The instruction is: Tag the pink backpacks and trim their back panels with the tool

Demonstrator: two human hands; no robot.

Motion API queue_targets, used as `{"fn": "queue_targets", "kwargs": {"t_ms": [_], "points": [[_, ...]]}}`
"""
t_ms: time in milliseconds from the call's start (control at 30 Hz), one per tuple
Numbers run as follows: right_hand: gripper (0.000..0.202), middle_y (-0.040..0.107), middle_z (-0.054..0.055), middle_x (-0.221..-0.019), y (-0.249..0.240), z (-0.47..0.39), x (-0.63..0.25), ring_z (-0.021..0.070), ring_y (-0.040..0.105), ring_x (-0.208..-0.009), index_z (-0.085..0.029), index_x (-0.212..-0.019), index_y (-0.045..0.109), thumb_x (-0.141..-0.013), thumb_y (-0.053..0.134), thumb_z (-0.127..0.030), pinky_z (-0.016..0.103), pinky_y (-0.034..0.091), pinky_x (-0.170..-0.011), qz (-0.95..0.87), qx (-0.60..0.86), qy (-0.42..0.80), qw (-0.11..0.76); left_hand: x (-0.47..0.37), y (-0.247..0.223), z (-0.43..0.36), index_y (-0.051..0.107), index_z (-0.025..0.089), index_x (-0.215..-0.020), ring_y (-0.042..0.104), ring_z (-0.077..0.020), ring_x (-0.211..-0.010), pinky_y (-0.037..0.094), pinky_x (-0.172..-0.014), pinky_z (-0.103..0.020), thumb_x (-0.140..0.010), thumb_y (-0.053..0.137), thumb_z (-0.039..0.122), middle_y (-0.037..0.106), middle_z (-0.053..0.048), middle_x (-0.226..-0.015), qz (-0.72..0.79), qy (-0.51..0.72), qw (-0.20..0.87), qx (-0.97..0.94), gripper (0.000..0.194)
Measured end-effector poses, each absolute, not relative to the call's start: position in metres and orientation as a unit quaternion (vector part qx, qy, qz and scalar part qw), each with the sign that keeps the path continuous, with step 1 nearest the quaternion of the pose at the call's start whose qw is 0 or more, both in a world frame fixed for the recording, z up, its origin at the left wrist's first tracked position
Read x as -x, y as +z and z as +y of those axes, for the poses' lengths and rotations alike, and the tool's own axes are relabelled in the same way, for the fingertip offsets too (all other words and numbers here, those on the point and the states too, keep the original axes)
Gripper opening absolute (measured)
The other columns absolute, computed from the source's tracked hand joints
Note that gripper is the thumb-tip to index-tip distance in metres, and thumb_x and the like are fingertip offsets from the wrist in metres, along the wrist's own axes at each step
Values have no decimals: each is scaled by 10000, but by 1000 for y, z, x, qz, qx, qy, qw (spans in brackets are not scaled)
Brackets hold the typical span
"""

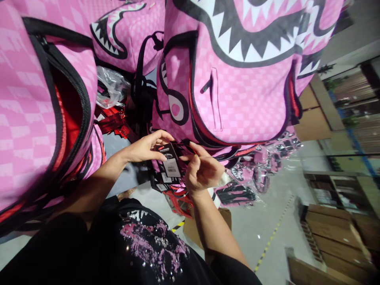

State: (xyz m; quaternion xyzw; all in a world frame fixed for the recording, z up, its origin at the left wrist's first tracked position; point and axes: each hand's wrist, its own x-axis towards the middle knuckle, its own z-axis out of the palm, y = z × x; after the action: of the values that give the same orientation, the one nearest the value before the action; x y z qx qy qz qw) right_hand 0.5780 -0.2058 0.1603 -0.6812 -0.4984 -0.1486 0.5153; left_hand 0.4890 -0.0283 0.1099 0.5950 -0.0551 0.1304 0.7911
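Observation:
A pink checkered backpack (249, 103) with a black-and-white shark mouth print stands before me, its front zip partly open and red inside. At its lower edge my left hand (148, 147) pinches a black hang tag (170, 160) with a white barcode label. My right hand (203, 168) is closed beside the tag, fingertips together at the backpack's base; what they grip is too small to make out. More black tags with white labels hang just below the first one.
Another pink backpack (18, 107) with a gaping zip stands close on the left. A further one (142, 35) is behind, near clear plastic wrap (111, 85). Plastic-wrapped pink goods (261, 166) extend to the right. Cardboard boxes (332, 233) and yellow floor tape (273, 235) lie beyond.

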Motion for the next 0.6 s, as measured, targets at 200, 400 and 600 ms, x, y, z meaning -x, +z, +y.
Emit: {"fn": "queue_targets", "kwargs": {"t_ms": [200,400,600], "points": [[158,700,1,-800,161,-202,-591,158,715,-711,-259,-1041,521,-932,548,-148,282,589,-627,-579,663,-133,456,-490,98,-48,646,160,-908,648,-104,-803,519,-768,-243,-711,770,194,676,4,-859,102,294,778,-546,235],[211,709,-3,-791,175,-202,-596,108,668,-563,-232,-1089,616,-926,563,-108,212,552,-538,-583,699,-86,405,-495,99,-64,714,190,-860,671,-120,-816,525,-750,-257,-826,718,233,721,-22,-874,148,492,627,-586,55],[252,731,60,-954,181,-200,-597,139,707,-773,-205,-1065,651,-924,485,-77,247,588,-691,-618,702,-72,347,-492,106,-65,743,340,-1014,601,-180,-1002,416,-931,-393,-819,723,176,750,8,-1040,110,576,229,-777,256]]}}
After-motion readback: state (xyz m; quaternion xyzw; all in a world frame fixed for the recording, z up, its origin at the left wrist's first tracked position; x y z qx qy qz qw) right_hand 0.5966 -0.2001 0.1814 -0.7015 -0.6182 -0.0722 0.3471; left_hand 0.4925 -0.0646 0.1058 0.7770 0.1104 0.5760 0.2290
